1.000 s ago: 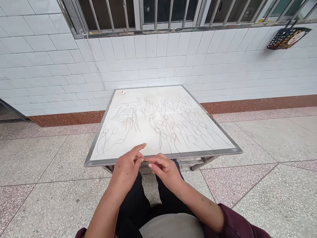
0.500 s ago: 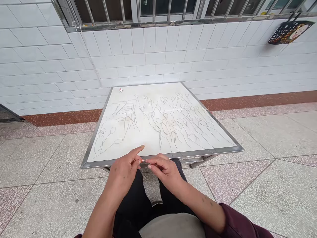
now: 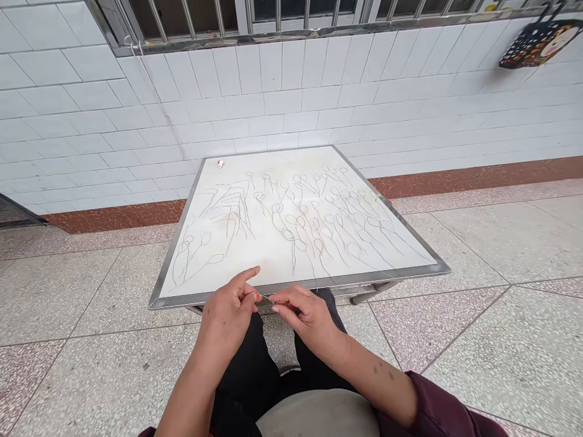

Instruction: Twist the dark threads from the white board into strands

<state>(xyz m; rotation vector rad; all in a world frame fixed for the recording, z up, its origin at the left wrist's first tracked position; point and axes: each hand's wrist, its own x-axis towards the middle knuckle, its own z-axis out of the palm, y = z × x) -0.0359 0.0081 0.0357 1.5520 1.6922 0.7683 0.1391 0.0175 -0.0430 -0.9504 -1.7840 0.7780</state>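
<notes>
My left hand (image 3: pixel 232 312) pinches a thin wire (image 3: pixel 266 297) between thumb and fingers, its index finger stretched out over the table's near edge. The fingertips of my right hand (image 3: pixel 307 315) are closed on the same wire a short way to the right. Only a short bit of the wire shows between the two hands, just in front of the table edge. On the white tabletop (image 3: pixel 259 255) lie several looped wires (image 3: pixel 319 244), each with a round loop and a long tail. Bent wires without clear loops (image 3: pixel 234 212) lie at the left middle.
A grey metal rim (image 3: pixel 364 278) edges the table, and a few wire tails cross it at the front. A small red-and-white object (image 3: pixel 221 164) sits at the far left corner. Behind stands a white tiled wall (image 3: pixel 273 121); a patterned bag (image 3: pixel 540 45) hangs at the right.
My fingertips have moved slightly apart, so a little more wire shows between them. The view has shifted slightly; the wires on the table lie as before.
</notes>
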